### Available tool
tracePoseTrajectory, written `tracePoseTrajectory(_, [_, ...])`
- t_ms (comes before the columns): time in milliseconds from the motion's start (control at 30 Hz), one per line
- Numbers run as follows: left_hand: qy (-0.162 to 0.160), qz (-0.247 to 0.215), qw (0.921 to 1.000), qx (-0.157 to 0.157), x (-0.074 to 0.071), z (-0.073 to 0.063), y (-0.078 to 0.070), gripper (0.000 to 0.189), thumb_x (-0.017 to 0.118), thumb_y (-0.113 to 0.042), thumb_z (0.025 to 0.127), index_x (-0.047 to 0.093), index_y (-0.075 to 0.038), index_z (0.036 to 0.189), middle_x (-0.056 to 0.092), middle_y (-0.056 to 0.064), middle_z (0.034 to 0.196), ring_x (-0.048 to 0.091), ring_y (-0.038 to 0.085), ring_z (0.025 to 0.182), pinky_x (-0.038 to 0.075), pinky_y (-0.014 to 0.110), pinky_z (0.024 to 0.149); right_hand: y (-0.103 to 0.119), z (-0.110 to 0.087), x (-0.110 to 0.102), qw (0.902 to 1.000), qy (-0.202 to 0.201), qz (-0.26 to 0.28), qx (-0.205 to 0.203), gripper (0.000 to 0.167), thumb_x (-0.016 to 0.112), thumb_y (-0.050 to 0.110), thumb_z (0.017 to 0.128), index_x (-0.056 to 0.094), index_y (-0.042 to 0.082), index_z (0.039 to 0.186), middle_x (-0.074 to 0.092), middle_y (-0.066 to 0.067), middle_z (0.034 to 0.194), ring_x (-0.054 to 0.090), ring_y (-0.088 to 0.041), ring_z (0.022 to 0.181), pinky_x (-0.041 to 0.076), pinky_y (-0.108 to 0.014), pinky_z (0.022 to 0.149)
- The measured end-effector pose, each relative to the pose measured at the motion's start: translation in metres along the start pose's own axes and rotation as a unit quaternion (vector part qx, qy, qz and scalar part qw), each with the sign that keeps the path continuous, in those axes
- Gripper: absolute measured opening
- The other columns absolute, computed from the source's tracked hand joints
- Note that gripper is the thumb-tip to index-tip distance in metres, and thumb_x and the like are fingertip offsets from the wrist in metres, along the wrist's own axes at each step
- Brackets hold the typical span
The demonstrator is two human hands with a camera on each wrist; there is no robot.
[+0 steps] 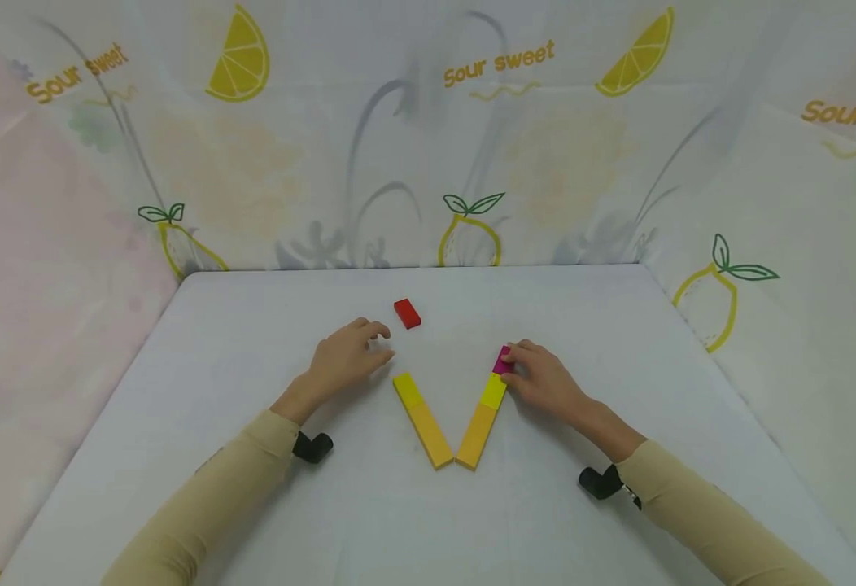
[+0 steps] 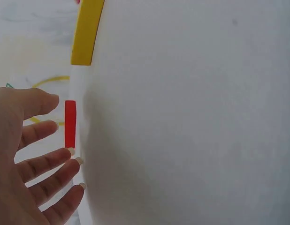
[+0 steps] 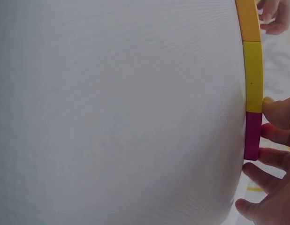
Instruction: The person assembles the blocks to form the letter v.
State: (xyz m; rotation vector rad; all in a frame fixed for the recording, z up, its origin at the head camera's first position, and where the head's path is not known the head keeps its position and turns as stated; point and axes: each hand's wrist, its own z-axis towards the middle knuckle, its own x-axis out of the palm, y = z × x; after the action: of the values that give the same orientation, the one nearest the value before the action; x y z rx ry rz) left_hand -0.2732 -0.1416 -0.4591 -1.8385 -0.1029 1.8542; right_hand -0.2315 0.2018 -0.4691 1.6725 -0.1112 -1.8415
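Observation:
My right hand point(image 1: 545, 381) holds a small magenta block point(image 1: 500, 363) between bent fingers and thumb. This block stands end to end against a yellow block point(image 1: 494, 392), followed by an orange one point(image 1: 475, 438), in the right slanted row. In the right wrist view the thumb tip is by the seam between the yellow and magenta blocks. My left hand point(image 1: 347, 355) hovers with loosely bent, spread fingers and holds nothing. It is nearest to a red block point(image 1: 408, 314) and the yellow block point(image 1: 407, 391) topping the left row, apart from both.
The left row continues into an orange block point(image 1: 431, 437), and the two rows nearly meet at the bottom in a V. A white cloth covers the table point(image 1: 428, 529). Behind it hangs a lemon-print backdrop point(image 1: 311, 146). Dark wrist cameras sit under both sleeves.

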Motion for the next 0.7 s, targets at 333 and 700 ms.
tracePoseTrajectory(333, [0.010, 0.035, 0.9993, 0.013, 0.001, 0.020, 0.008, 0.031, 0.063, -0.040, 0.093, 0.064, -0.021, 0.118, 0.063, 0.004, 0.118, 0.061, 0.023, 0.100, 0.056, 0.042, 0.075, -0.001, 0.000, 0.000, 1.0000, 0.001, 0.001, 0.009, 0.028, 0.072, 0.016, 0.089, 0.069, 0.006, 0.115, 0.065, -0.009, 0.118, 0.060, -0.025, 0.104, 0.052, -0.045, 0.098])
tracePoseTrajectory(700, [0.036, 0.068, 0.9970, -0.003, -0.007, 0.040, 0.005, 0.037, 0.064, -0.043, 0.092, 0.061, -0.020, 0.121, 0.057, 0.007, 0.133, 0.056, 0.028, 0.107, 0.055, 0.046, 0.084, -0.002, 0.000, 0.000, 1.0000, 0.002, 0.008, 0.002, 0.029, 0.072, 0.015, 0.089, 0.069, 0.005, 0.116, 0.064, -0.009, 0.118, 0.060, -0.026, 0.105, 0.052, -0.045, 0.098])
